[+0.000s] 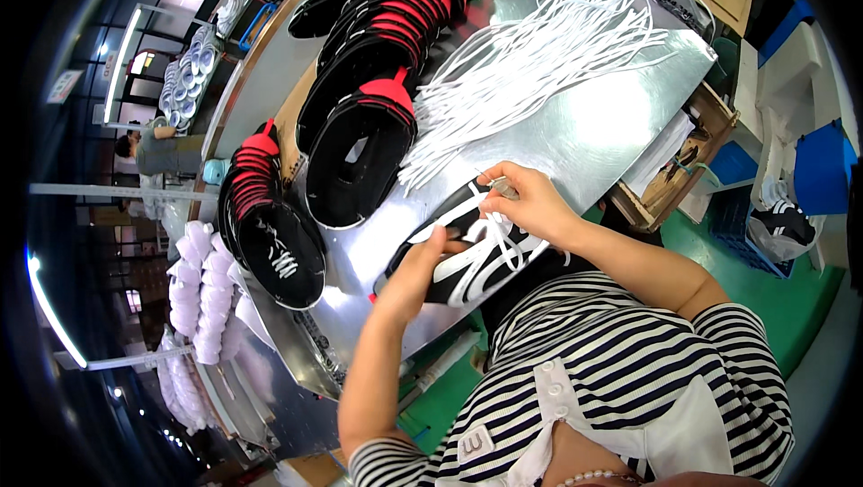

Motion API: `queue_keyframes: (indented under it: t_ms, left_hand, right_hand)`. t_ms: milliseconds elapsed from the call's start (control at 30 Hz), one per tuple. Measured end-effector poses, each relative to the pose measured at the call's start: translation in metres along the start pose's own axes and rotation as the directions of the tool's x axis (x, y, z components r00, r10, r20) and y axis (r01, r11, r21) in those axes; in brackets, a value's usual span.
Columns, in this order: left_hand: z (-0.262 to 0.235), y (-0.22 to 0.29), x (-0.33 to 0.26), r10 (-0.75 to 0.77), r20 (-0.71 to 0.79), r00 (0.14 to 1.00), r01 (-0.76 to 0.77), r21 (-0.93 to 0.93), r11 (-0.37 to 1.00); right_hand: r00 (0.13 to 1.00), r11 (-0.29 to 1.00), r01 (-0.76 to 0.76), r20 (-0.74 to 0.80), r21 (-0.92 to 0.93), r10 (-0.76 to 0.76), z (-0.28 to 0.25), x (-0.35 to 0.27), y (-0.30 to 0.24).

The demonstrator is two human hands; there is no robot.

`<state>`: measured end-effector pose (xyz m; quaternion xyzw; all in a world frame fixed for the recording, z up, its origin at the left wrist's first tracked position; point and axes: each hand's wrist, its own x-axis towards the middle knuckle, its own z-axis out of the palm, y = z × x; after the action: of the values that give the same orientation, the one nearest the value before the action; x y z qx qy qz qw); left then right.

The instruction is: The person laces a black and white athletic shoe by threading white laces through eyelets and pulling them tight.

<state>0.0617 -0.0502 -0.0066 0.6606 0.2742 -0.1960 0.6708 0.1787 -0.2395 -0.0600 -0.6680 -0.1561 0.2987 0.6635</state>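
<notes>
A black shoe upper with white stripes (467,258) lies at the near edge of a shiny metal table (593,127). My left hand (415,273) grips its side and steadies it. My right hand (529,204) is above the shoe, pinching the tip of a white lace (500,186) whose strands run through the shoe's front. A loose pile of white laces (539,46) is spread on the table just beyond my right hand.
Rows of black shoe uppers with red tongues (378,46) lie stacked along the table's left side, and another batch (270,226) sits at its left corner. White moulded forms (202,289) stand lower left. A wooden box (670,181) and blue bins (822,168) are at right. Another person (162,150) works far left.
</notes>
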Motion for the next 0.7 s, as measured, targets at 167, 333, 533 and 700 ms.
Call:
queue_keyframes:
  t_ms: [167,333,533,700]
  left_hand:
    - [0.023,0.007,0.030,-0.120,0.039,0.992,0.125,-0.176,0.976]
    - [0.047,-0.001,0.024,0.229,-0.209,0.951,-0.236,-0.009,0.972]
    - [0.047,-0.012,0.030,0.337,-0.326,0.883,-0.322,0.101,0.941]
    - [0.054,-0.007,0.030,0.342,-0.394,0.853,-0.323,0.116,0.939]
  right_hand:
    - [0.996,0.989,0.048,-0.071,-0.140,-0.058,0.003,-0.001,0.000]
    - [0.996,0.941,0.084,0.004,-0.328,-0.088,-0.006,-0.007,-0.005]
    - [0.979,0.897,0.204,0.066,-0.391,-0.194,-0.006,-0.010,-0.005]
    - [0.942,0.865,0.335,0.137,-0.373,-0.305,-0.021,-0.020,-0.003]
